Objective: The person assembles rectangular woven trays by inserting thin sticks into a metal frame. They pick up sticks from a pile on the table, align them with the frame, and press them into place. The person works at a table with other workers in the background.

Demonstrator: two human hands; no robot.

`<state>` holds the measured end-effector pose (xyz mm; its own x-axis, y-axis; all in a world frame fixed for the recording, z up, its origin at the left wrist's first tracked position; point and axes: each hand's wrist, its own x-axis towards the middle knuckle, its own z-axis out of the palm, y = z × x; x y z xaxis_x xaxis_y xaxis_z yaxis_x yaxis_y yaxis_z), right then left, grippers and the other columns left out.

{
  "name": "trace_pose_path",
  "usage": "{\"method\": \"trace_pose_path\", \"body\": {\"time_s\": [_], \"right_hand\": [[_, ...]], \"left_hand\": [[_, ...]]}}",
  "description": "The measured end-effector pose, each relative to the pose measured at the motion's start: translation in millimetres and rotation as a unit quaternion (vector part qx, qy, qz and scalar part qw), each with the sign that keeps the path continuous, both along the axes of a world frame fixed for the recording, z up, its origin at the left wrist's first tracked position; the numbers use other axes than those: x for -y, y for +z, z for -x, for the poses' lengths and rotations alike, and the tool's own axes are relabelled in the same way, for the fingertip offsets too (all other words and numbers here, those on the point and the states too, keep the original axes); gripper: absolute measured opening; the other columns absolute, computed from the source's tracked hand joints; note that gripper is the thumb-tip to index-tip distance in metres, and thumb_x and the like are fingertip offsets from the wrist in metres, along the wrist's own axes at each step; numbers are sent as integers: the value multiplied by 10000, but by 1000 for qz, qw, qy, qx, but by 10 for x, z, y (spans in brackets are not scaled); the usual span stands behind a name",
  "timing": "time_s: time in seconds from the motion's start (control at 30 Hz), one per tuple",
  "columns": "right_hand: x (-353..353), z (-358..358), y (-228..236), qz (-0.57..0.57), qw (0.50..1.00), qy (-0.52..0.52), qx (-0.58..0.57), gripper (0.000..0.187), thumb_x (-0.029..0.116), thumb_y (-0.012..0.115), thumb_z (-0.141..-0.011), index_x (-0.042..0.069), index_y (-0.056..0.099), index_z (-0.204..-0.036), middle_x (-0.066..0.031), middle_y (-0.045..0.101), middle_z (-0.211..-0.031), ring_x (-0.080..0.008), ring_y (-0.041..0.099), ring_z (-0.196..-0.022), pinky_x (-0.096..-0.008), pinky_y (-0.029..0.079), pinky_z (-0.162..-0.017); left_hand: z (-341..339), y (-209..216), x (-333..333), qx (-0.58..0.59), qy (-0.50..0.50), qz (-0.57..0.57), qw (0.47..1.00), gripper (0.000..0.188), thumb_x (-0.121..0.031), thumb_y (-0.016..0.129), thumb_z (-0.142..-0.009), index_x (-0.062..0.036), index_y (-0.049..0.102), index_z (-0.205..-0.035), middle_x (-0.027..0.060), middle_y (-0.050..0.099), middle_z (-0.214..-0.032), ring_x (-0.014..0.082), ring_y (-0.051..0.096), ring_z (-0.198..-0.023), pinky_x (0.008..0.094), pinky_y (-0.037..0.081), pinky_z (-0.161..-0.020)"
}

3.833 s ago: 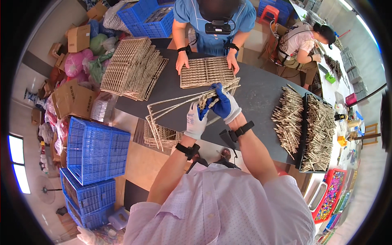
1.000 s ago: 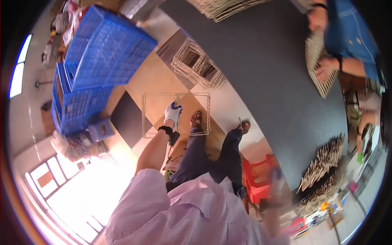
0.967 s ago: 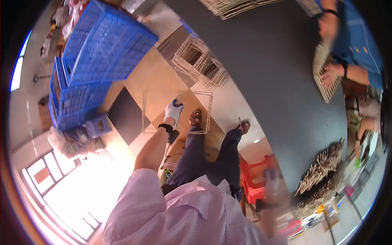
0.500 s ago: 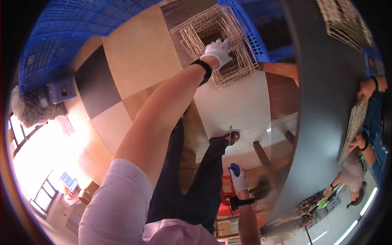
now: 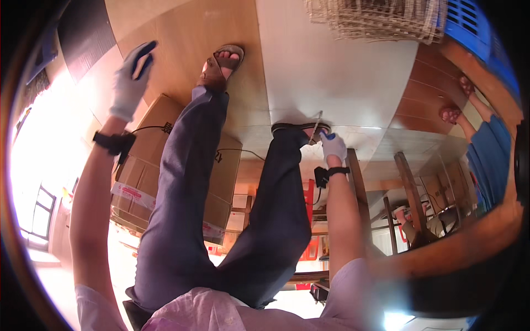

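My left hand [image 5: 131,84], in a white glove with blue on the palm side, hangs in the air at the left. Its thumb and fingers are apart, and nothing shows between them. My right hand [image 5: 334,147], gloved the same way, is in front of my right foot's sandal [image 5: 282,127]. Its fingers are curled; whether anything lies inside them is hidden. A thin pale strip [image 5: 317,124] shows beside its fingertips, and I cannot tell if they touch. Far right on the floor stands a stack of beige, twine-like frames [image 5: 381,19], away from both hands.
Cardboard boxes [image 5: 146,165] stand beside my left leg. A blue plastic crate [image 5: 486,33] adjoins the frames. The curved table edge [image 5: 469,243] and wooden legs [image 5: 411,190] are at the right. Another person's feet [image 5: 451,115] show near the crate.
My left hand has left the stack of frames and moved back to the left. My right hand has moved up in the picture, to my right foot. The view has tilted down toward my legs.
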<state>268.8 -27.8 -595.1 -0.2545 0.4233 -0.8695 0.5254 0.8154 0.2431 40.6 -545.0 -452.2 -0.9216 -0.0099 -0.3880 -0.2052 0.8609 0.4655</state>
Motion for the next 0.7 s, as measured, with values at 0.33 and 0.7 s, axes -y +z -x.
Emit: {"method": "trace_pose_path", "body": {"time_s": [0.33, 0.7], "right_hand": [[307, 10, -910, -29, 985, 154, 66, 390, 456, 608, -881, 142, 715, -1085, -146, 629, -1166, -328, 559, -1151, -448, 489, -929], [583, 44, 2043, 76, 950, -38, -301, 273, 239, 746, -788, 93, 689, -1012, -155, 645, -934, -344, 626, -883, -464, 492, -801]], "left_hand": [[-533, 207, 633, 29, -12, 47, 998, 365, 30, 600, -902, -36, 613, -1260, 112, 633, -1260, 216, 611, -1158, 332, 488, -973], [-222, 1154, -30, -29, -58, -60, 996, 308, -55, 599, -928, -25, 612, -1234, 161, 629, -1246, 333, 585, -1176, 389, 461, -994]]}}
